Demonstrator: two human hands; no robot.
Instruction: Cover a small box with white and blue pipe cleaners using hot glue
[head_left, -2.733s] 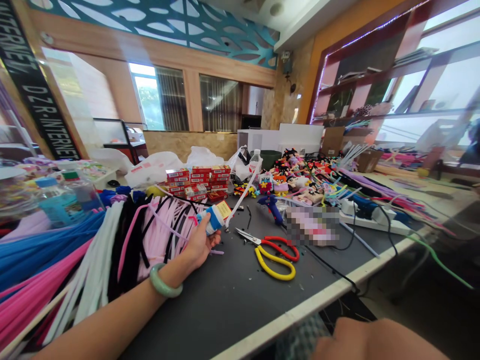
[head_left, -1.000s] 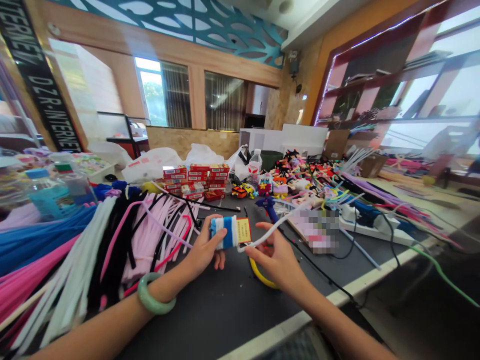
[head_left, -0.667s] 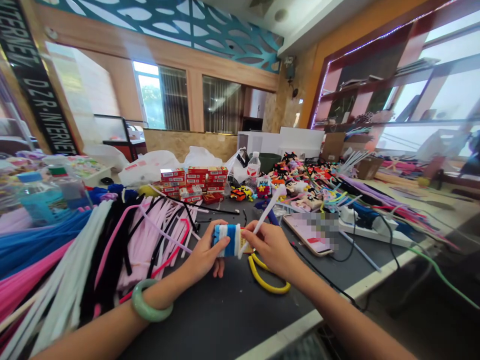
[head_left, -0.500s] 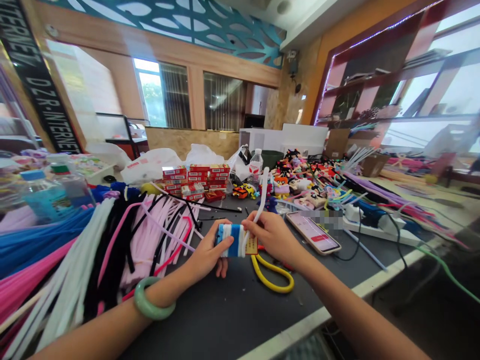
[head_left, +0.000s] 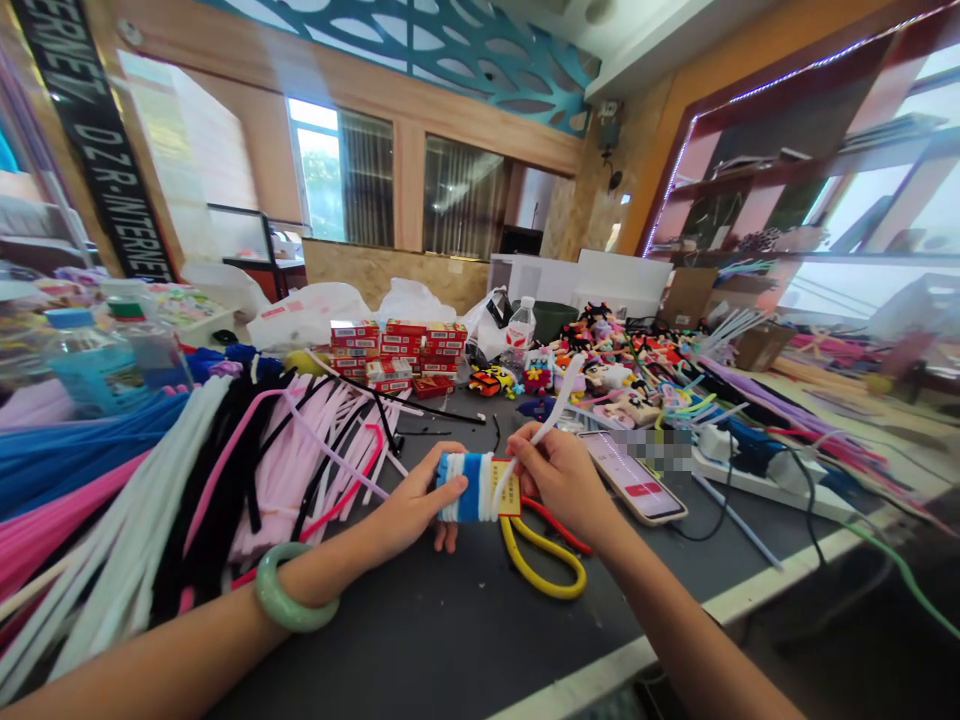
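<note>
My left hand point(head_left: 421, 508) is closed around a small box point(head_left: 511, 490) wound with blue and white pipe cleaners point(head_left: 474, 490). The box's yellow, red-edged end stays uncovered on the right. A white pipe cleaner point(head_left: 562, 398) is pinched in my right hand point(head_left: 556, 475); it runs from the wound box, and its free end sticks up past my fingers. Just below the hands lies a yellow loop point(head_left: 546, 575) with a red loop point(head_left: 559, 525) beside it, like scissor handles; the rest is hidden.
Bundles of pipe cleaners point(head_left: 161, 470) cover the left side. Stacked red boxes point(head_left: 401, 345) stand at the back beside a clear bottle point(head_left: 521, 325). Small plush-like figures point(head_left: 600, 375) are heaped back right. A phone point(head_left: 634, 480) and a power strip point(head_left: 772, 480) lie at right.
My right hand has drawn the white pipe cleaner slightly right, and it now leans more to the right. More of the box's yellow end shows. The camera view has shifted a little.
</note>
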